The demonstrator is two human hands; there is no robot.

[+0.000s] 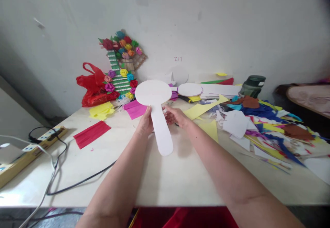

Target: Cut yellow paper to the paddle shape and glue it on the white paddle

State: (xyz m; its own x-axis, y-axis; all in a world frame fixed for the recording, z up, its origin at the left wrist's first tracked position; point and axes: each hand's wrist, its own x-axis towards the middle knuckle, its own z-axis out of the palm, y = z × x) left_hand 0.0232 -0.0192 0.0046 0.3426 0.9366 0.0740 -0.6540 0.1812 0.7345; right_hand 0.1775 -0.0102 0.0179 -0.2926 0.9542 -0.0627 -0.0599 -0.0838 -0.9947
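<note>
A white paddle-shaped cutout (153,93), with an oval head and a long rounded handle, is held up above the table in both hands. My left hand (145,121) grips its left edge where the head meets the handle, thumb on the front. On the opposite edge, my right hand (176,116) holds it with bent fingers partly behind the handle. Beyond my hands lie a magenta paper piece (135,109) and a second white oval cutout (190,89) with a purple edge. A pale yellow paper strip (203,107) lies right of my right hand.
Colourful paper flowers on a green striped frame (121,82) lean on the wall beside a red plastic bag (94,87). Red paper (92,134) and a power strip (48,138) with cables lie left. A dark green bottle (252,86) stands behind piled paper scraps (278,125) at right.
</note>
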